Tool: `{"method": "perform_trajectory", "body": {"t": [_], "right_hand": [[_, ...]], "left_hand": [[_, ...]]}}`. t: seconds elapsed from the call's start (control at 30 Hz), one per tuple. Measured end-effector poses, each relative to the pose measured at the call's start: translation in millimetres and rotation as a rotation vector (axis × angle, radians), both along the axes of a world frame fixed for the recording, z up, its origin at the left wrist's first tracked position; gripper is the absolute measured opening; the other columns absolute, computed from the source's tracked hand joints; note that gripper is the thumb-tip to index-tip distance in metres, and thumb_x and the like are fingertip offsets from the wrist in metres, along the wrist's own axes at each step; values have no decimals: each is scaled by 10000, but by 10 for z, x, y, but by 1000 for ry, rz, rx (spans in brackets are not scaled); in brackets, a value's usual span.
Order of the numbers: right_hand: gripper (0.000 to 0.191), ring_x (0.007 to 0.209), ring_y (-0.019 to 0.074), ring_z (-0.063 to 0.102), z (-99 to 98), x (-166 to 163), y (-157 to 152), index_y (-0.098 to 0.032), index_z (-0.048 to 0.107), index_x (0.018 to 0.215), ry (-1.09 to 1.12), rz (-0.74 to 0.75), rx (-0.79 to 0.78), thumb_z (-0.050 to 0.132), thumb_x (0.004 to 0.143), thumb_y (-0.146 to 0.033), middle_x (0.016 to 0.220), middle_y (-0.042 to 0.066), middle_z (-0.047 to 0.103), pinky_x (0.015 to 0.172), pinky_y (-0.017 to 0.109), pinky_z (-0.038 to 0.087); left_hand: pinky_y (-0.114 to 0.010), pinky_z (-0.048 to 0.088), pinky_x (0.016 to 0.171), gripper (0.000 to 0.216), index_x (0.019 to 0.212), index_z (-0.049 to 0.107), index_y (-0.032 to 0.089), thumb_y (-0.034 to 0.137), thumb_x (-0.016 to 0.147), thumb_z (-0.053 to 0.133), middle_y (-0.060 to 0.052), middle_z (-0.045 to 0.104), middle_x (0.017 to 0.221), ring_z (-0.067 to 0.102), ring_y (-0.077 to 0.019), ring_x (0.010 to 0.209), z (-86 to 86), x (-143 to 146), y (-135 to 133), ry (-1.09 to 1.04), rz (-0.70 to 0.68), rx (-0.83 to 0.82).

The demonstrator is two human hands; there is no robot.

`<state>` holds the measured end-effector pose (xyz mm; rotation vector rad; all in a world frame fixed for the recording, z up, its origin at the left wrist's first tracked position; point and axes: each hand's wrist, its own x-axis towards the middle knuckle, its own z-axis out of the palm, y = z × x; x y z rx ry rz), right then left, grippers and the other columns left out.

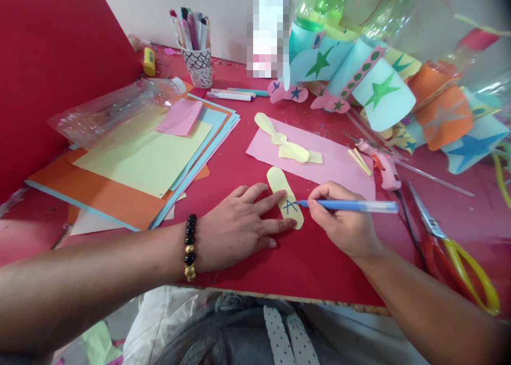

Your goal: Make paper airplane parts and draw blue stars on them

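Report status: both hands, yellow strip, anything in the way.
Left hand on yellow strip. Right hand holding blue marker, tip at blue lines. Nothing blocking tip.

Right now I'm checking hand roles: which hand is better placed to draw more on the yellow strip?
The right hand, most likely: it holds the blue marker, its tip at the blue lines on the yellow strip. The left hand touches the strip, seemingly steadying it.

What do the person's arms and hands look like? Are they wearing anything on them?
The left hand and right hand have no gloves. No sleeves show on the left arm or the right arm. On the left wrist is a bracelet of round, shiny black beads with some gold ones. No bracelet shows on the right.
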<state>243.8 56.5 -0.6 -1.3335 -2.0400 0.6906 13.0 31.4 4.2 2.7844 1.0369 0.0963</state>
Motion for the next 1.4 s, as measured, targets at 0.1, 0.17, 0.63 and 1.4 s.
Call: {"method": "perform_trajectory", "body": {"t": [0.1, 0.17, 0.63, 1.4], "right_hand": [[89, 479, 91, 420, -9, 15, 7, -185, 585, 766, -14, -22, 4, 598, 848, -219, 566, -42, 512, 468, 230, 359], [91, 482, 95, 422, -12, 23, 6, -186, 586, 771, -17, -27, 7, 597, 851, -226, 569, -40, 515, 470, 234, 360], [94, 471, 96, 432, 18, 53, -24, -183, 581, 772, -11, -5, 32, 588, 856, -227, 559, -39, 519, 464, 232, 364], [56, 482, 94, 442, 22, -14, -47, -191, 567, 777, -5, 98, -13, 583, 826, -170, 579, -41, 521, 476, 230, 365]], "left_hand": [[-435, 345, 948, 419, 1394, 449, 422, 459, 981, 390, -40, 345, 1529, 398, -300, 1235, -13, -2, -1, -12, -2, 7], [-430, 345, 949, 414, 1388, 457, 423, 457, 980, 395, -38, 347, 1529, 405, -294, 1232, -16, -2, -1, -17, 3, 6], [-449, 339, 963, 417, 1396, 443, 426, 455, 985, 378, -42, 326, 1542, 385, -304, 1256, -7, 0, 7, -8, 4, -24], [-412, 354, 923, 415, 1387, 458, 433, 469, 978, 395, -33, 370, 1519, 423, -284, 1194, -5, 8, -4, -9, 9, 21]]}}
